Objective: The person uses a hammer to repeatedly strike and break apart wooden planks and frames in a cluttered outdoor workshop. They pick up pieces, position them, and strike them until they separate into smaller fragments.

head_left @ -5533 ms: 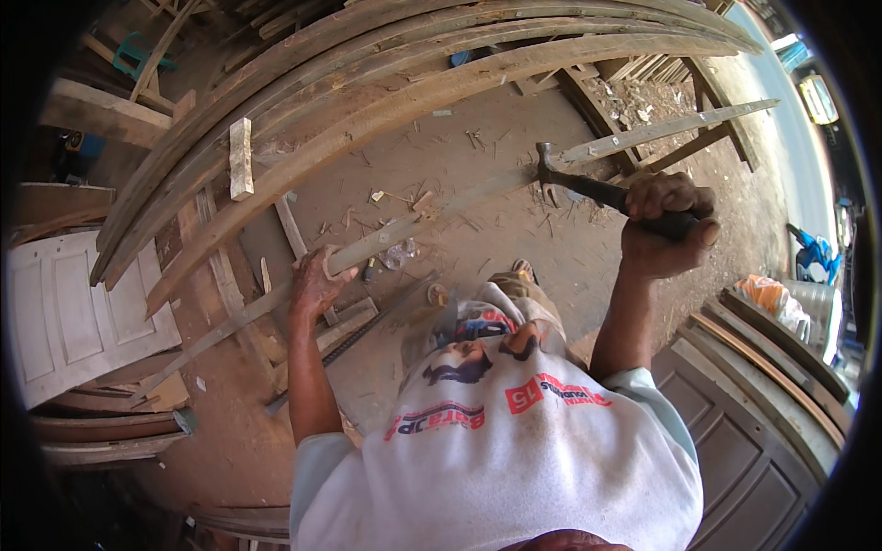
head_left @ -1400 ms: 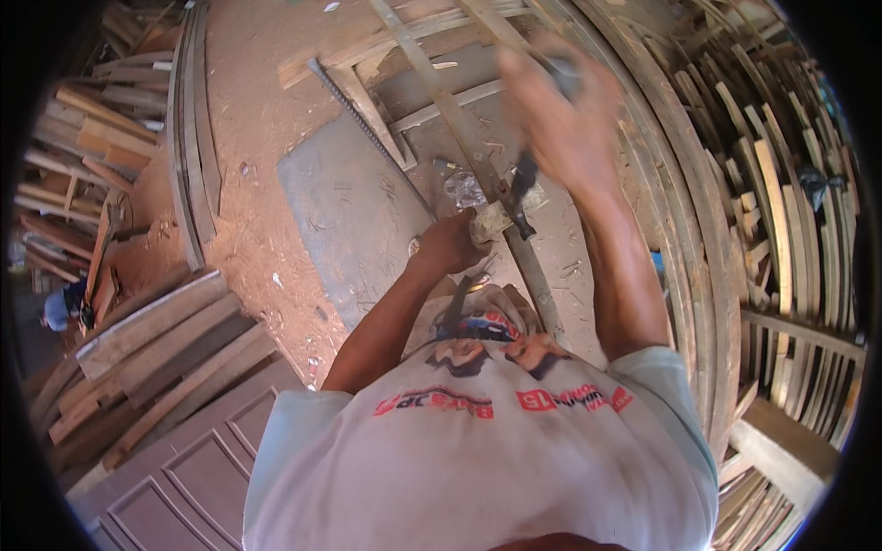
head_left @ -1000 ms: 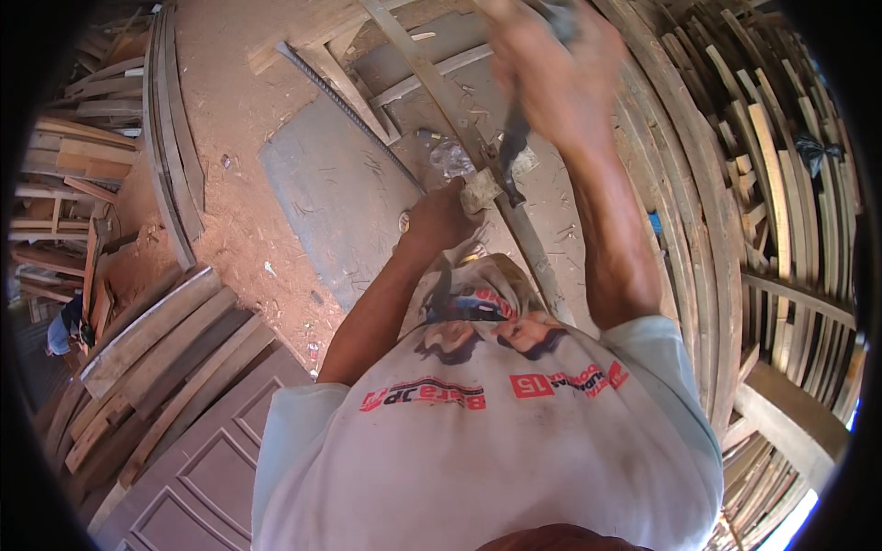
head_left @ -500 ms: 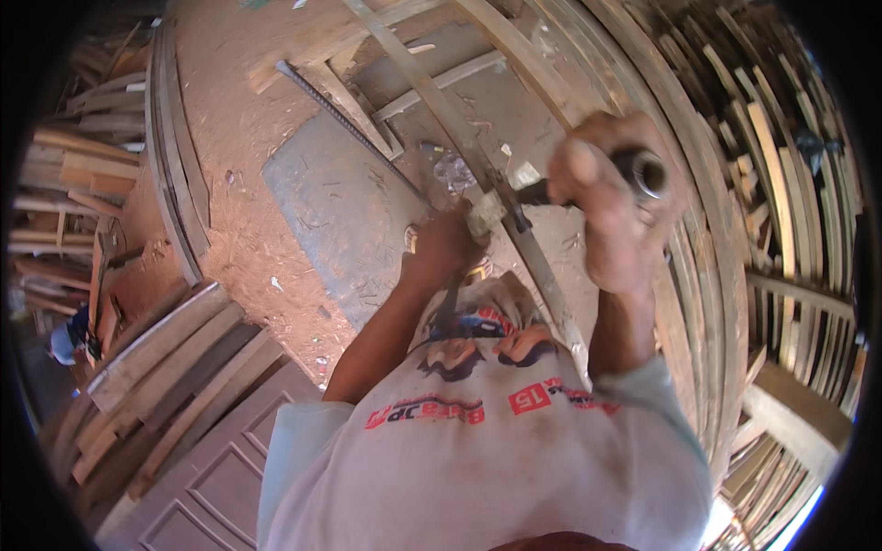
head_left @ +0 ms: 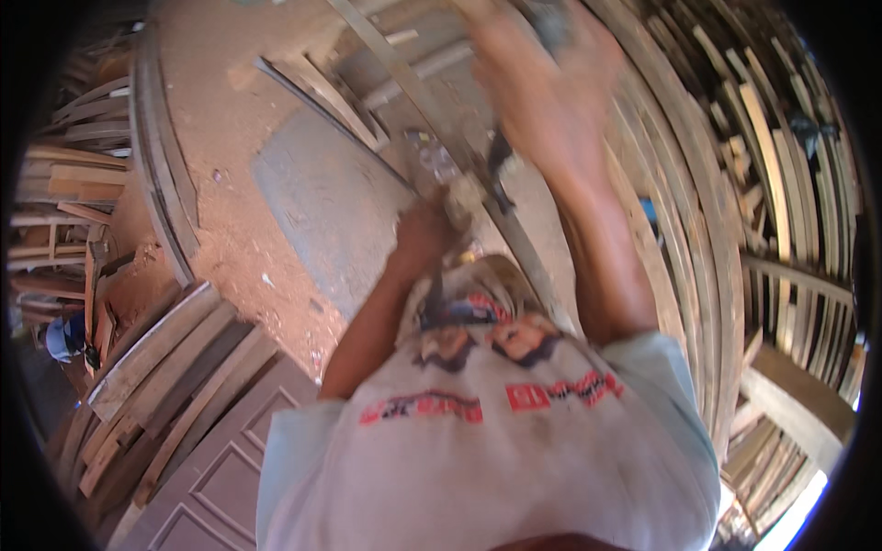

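Note:
My left hand [head_left: 428, 228] is closed around a pale, rough block [head_left: 467, 198] beside a long flat bar [head_left: 519, 243]. The bar runs from near my waist away to the far side. A dark metal fitting [head_left: 499, 188] sits on it just right of the block. Raised beyond the bar at the upper right, my right hand [head_left: 542, 92] is blurred. A dark grey tool [head_left: 551, 28] shows smeared in its grip; its kind is unclear. A long dark rod [head_left: 335, 124] slants down to my left hand, where its near end is hidden.
A grey sheet [head_left: 308, 197] lies on the reddish floor, with wood offcuts [head_left: 344, 110] at its far side. Long boards [head_left: 694, 275] curve along my right, and stacked timber [head_left: 165, 358] stands at left above a panelled door [head_left: 225, 468]. A person [head_left: 66, 338] shows at far left.
My right hand has swung up and away from the bar, toward the far side, with the tool. The left hand and block stay by the bar; the whole view has shifted slightly.

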